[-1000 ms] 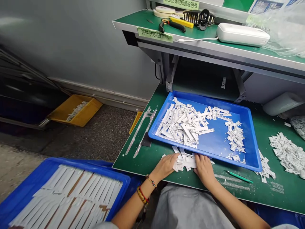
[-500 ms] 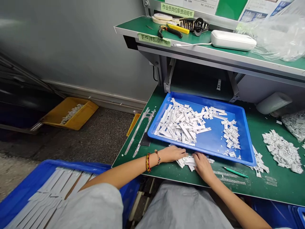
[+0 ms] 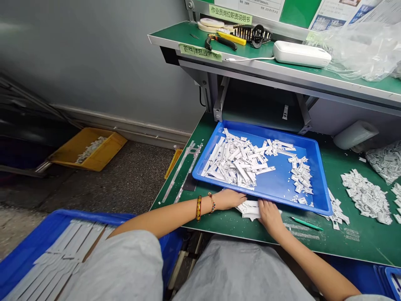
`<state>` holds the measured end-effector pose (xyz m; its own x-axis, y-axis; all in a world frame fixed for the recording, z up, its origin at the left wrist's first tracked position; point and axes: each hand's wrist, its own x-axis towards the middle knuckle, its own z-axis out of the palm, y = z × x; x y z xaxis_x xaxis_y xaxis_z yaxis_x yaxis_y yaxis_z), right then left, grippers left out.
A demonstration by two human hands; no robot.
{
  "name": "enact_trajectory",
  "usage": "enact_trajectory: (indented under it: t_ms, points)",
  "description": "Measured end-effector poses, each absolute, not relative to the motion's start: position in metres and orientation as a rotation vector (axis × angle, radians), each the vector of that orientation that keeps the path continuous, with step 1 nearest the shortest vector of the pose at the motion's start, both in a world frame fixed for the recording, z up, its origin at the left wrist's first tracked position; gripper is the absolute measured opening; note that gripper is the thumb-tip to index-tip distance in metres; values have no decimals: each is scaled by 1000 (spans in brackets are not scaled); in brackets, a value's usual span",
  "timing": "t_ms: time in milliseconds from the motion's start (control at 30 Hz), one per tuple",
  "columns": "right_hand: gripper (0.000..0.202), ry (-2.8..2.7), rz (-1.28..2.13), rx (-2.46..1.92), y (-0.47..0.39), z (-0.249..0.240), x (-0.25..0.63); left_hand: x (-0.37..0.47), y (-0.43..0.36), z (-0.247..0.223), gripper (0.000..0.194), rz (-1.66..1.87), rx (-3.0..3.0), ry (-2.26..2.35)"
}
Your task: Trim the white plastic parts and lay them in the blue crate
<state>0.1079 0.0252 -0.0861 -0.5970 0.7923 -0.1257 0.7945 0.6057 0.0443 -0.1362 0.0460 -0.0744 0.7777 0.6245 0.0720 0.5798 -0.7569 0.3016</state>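
Between my hands, at the front of the green workbench [image 3: 219, 225], lies a small bunch of white plastic strips [image 3: 250, 210]. My left hand [image 3: 231, 199] has its curled fingers closed on the left end of the bunch. On the right end, my right hand [image 3: 269, 213] presses its fingers in the same way. Just beyond both hands stands a blue tray [image 3: 282, 200]. In its left part is a heap of long white strips [image 3: 238, 161], and small white pieces [image 3: 301, 175] are scattered at its right. The undersides of my fingers are hidden.
A green pen [image 3: 306, 223] lies right of my right hand. Farther right is a pile of white parts [image 3: 366, 194]. A shelf [image 3: 175, 35] with pliers [image 3: 221, 41] overhangs the tray. At lower left, a blue bin [image 3: 46, 228] holds long white strips.
My hands have shifted slightly on the bunch of strips, and the strips between them look more closely lined up. The view has moved a little; the tray's contents look the same.
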Motion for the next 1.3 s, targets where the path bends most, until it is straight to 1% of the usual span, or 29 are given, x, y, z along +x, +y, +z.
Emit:
enact_trajectory:
  t_ms: [67, 133, 233, 300, 400, 500, 567, 667, 700, 767, 800, 867, 967, 1033, 1100, 1200, 1300]
  points:
    - [50, 2659, -53, 1307, 29, -84, 102, -129, 45, -76, 25, 268, 2698, 1006]
    - [46, 2674, -60, 1298, 31, -82, 100, -125, 43, -77, 23, 299, 2686, 1042]
    - [29, 2712, -56, 1306, 32, -79, 103, -127, 37, -77, 15, 264, 2717, 1069]
    - [22, 2704, -79, 1316, 31, -78, 108, -132, 32, -78, 10, 199, 2724, 1113]
    - [28, 2687, -177, 1327, 29, -80, 117, -145, 27, -80, 10, 134, 2689, 1228]
    - [36, 2683, -354, 1327, 29, -83, 124, -162, 22, -83, 11, 171, 2655, 1288]
    - [34, 2668, -490, 1334, 29, -82, 127, -172, 16, -84, 13, 279, 2642, 1273]
    - [25, 2707, -705, 1308, 29, -76, 126, -175, 1, -84, 8, 669, 2534, 1325]
    - [23, 2747, -792, 1294, 28, -74, 125, -171, -6, -83, 5, 844, 2433, 1391]
    - [20, 2841, -1001, 1290, 26, -70, 120, -154, -18, -81, 11, 1165, 2108, 1547]
    - [19, 2882, -1124, 1311, 24, -70, 116, -142, -23, -80, 15, 1289, 1914, 1605]
    - [16, 2920, -1397, 1404, 21, -72, 107, -116, -29, -78, 20, 1422, 1556, 1651]
    - [11, 2862, -1755, 1616, 17, -80, 92, -82, -30, -79, 30, 1463, 1357, 1631]
    - [11, 2807, -1904, 1714, 17, -87, 84, -69, -26, -80, 34, 1486, 1223, 1600]
    - [13, 2756, -2007, 1727, 17, -95, 79, -64, -21, -82, 33, 1495, 1105, 1568]
    - [15, 2660, -2053, 1719, 17, -106, 79, -65, -15, -84, 29, 1475, 1061, 1516]
    - [13, 2657, -1939, 1748, 15, -112, 81, -68, -12, -83, 29, 1470, 1100, 1459]
